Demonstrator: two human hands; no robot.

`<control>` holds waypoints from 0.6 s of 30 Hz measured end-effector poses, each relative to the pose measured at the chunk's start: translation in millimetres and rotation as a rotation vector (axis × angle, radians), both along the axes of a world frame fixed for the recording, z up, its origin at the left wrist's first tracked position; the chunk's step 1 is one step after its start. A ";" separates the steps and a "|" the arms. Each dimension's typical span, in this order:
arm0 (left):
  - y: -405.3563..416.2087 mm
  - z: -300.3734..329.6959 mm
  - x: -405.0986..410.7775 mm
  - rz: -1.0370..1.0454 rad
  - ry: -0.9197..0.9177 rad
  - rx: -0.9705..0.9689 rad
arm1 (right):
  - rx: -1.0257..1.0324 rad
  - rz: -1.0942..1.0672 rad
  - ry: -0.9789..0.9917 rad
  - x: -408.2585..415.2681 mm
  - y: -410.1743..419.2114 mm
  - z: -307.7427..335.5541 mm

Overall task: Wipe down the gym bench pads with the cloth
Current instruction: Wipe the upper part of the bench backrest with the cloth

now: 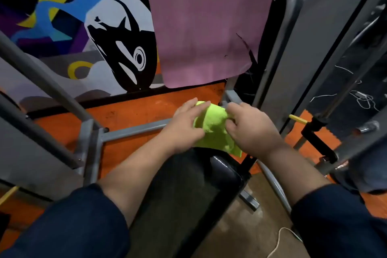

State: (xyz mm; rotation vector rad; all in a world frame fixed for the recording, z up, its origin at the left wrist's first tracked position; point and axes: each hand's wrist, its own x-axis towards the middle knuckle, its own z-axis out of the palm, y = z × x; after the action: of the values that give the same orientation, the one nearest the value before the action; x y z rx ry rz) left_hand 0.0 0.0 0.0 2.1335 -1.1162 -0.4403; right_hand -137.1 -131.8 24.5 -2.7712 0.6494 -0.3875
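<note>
A bright lime-green cloth (213,128) is bunched between both hands, just past the far end of the black bench pad (188,190). My left hand (184,128) holds its left side with the fingers spread over the top. My right hand (251,128) pinches its right side. The cloth's lower edge hangs down to the pad's far end. The glossy pad runs toward me between my forearms, which partly cover it. Both sleeves are dark blue.
Grey steel frame bars (134,130) cross the orange floor at left and ahead. A pink mat (205,27) hangs ahead, in front of a painted mural (121,37). A weight machine column (326,52) with a yellow pin (297,120) stands at right. A white cable (280,239) lies on the floor.
</note>
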 end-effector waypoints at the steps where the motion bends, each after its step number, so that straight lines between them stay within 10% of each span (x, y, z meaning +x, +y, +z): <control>1: 4.4 5.0 2.1 -0.019 0.087 -0.037 | 0.060 0.037 -0.042 -1.7 0.1 3.6; 7: 44.6 -4.1 -10.2 -0.052 0.462 -0.085 | 0.405 -0.001 -0.097 -16.0 23.4 2.5; 14: 68.8 -85.4 -90.4 0.275 0.730 -0.381 | -0.095 -0.250 -0.218 -13.3 103.7 -71.3; 18: 101.7 -112.0 -82.7 0.072 0.232 0.034 | -0.136 -0.348 0.064 -23.4 146.0 -123.9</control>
State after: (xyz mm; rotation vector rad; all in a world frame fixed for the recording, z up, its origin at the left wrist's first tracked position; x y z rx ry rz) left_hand -82.7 101.7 -112.0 2.0820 -0.9043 -0.6588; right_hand -160.5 14.2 -99.4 -2.8042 1.1690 -0.4283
